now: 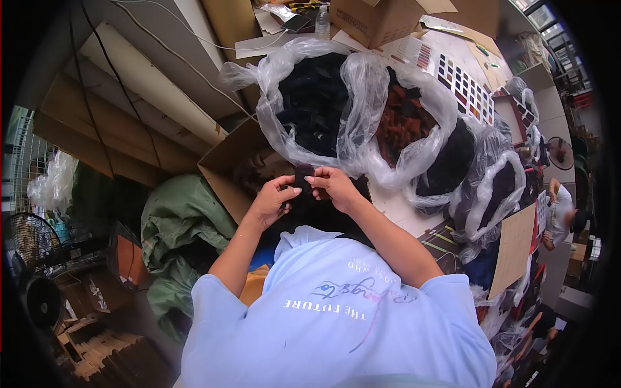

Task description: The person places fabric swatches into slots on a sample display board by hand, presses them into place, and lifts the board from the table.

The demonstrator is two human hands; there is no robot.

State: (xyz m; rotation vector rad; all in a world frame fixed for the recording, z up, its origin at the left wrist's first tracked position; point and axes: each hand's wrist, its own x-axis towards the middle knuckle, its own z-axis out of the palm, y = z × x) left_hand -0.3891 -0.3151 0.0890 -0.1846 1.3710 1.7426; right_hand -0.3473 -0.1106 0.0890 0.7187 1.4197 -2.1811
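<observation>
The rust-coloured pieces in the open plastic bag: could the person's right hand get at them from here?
Probably yes: the plastic bag is open ahead of the right hand, and nothing visibly covers the rust-coloured pieces. That hand is pinching a dark piece, though.

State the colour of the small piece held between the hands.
The small piece is dark, blackish purple-brown, seen in the head view.
</observation>
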